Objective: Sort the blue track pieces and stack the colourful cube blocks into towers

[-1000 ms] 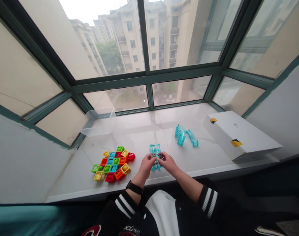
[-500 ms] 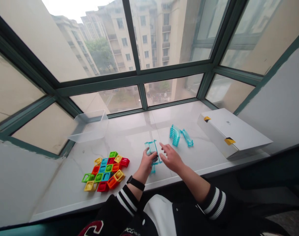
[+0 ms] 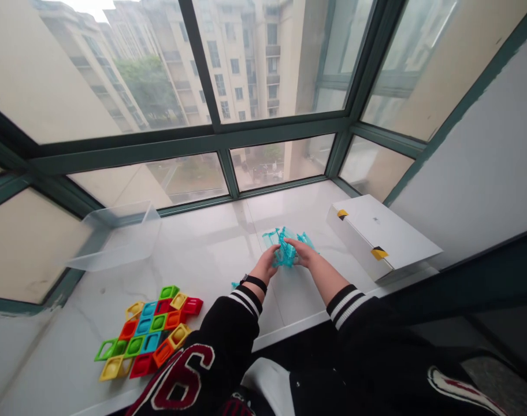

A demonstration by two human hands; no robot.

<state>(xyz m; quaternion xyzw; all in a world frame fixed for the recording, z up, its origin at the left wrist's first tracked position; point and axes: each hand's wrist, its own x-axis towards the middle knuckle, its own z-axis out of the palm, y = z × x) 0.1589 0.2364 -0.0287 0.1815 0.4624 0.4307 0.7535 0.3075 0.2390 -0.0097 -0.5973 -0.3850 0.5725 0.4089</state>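
My left hand (image 3: pixel 267 263) is closed on a clear blue plastic track piece (image 3: pixel 271 237), thumb on the near side. From the other side, my right hand (image 3: pixel 304 253) reaches round a stack of curved clear blue track pieces (image 3: pixel 286 249), its fingers bent over it. The two sets of pieces sit close together, and I cannot tell whether they touch. Just behind my right hand lies another clear blue piece (image 3: pixel 305 238), partly covered. A bit of blue plastic (image 3: pixel 234 285) shows beside my left wrist, mostly hidden by the sleeve.
Red, yellow, green and blue square blocks (image 3: pixel 158 322) lie grouped at the left front of the white ledge (image 3: pixel 211 242). Behind them is a clear plastic bin (image 3: pixel 125 242). A white box (image 3: pixel 387 234) with yellow-black tabs stands at the right. Windows line the back.
Both hands have moved forward, my left hand carrying its blue piece to the curved stack. My right hand has come from empty onto that stack. The camera view has shifted right.
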